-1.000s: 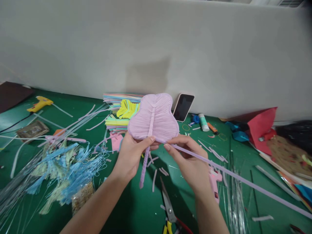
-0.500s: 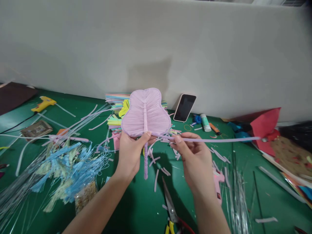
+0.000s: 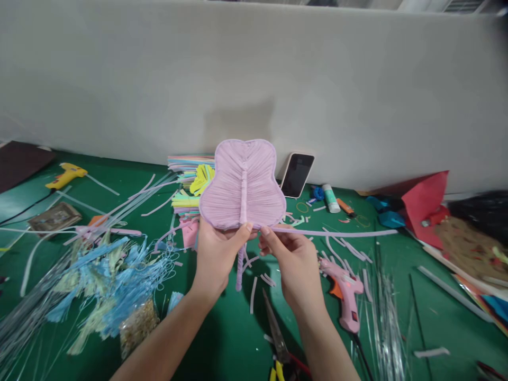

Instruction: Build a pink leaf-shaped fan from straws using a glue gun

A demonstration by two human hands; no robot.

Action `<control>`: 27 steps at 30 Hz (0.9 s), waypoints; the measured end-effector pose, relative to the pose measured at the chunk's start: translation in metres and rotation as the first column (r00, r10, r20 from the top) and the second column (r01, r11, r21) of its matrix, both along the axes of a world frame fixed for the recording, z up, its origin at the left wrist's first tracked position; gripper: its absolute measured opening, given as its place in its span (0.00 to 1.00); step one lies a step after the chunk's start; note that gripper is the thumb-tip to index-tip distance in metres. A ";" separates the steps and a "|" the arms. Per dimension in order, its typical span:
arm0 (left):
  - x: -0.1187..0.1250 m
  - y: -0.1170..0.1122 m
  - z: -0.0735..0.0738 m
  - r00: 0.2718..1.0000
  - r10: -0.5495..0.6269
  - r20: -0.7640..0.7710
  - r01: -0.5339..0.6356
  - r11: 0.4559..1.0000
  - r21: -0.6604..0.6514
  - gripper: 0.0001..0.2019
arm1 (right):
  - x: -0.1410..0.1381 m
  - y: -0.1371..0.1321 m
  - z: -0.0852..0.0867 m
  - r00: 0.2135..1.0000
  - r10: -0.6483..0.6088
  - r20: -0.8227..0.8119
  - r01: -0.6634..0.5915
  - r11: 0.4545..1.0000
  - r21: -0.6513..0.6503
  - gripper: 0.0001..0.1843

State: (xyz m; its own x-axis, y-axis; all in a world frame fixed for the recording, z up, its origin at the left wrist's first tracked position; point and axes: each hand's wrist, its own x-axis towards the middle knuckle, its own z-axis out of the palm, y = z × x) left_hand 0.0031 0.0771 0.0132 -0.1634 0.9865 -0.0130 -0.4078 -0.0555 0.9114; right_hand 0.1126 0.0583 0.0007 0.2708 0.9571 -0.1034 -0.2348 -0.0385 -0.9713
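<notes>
A lilac hand fan (image 3: 260, 185) with a scalloped outline and a wrapped handle is held upright above the green table. My left hand (image 3: 216, 254) grips it at the base, thumb across the top of the handle. Close beside that thumb, my right hand (image 3: 296, 259) pinches a long lilac pipe cleaner strip (image 3: 337, 233) against the fan's lower edge. The strip's free end stretches out to the right. Fingers behind the fan are partly hidden.
Scissors (image 3: 278, 328) and a pink glue gun (image 3: 345, 293) lie near my right arm. A phone (image 3: 297, 174) leans on the wall. Blue tassels (image 3: 130, 275), a yellow glue gun (image 3: 67, 175) and clear wires are on the left. Lilac scraps litter the table.
My right hand has slid left along the strip, up to my left thumb at the fan's base. The fan has shifted slightly right, and the pink glue gun is now more exposed.
</notes>
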 end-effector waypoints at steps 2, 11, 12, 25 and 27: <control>0.001 0.000 0.000 1.000 0.012 0.006 -0.012 1.000 0.017 0.34 | 0.000 0.000 0.002 1.000 0.007 0.010 -0.007 1.000 -0.002 0.12; -0.001 -0.001 0.000 0.999 0.031 -0.028 -0.031 0.999 0.007 0.34 | 0.013 0.001 0.005 0.989 0.072 0.126 -0.069 0.997 -0.028 0.17; -0.001 -0.002 0.000 0.999 0.031 -0.038 -0.031 0.999 0.015 0.34 | 0.015 0.000 0.006 0.987 0.056 0.151 -0.052 0.998 -0.032 0.17; 0.001 -0.005 0.002 0.995 0.046 -0.094 -0.043 0.999 0.034 0.36 | 0.019 -0.004 0.016 0.769 -0.063 0.636 0.035 0.998 0.058 0.16; 0.001 -0.005 0.002 0.995 0.038 -0.094 -0.034 0.999 0.035 0.36 | 0.018 -0.005 0.016 0.721 -0.097 0.686 0.050 0.995 0.089 0.16</control>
State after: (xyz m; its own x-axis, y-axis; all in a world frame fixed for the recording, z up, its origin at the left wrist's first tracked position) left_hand 0.0045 0.0723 0.0151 -0.1977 0.9796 0.0369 -0.3174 -0.0996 0.9431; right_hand 0.1306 0.0530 0.0166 0.3146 0.9288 0.1960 0.4997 0.0135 -0.8661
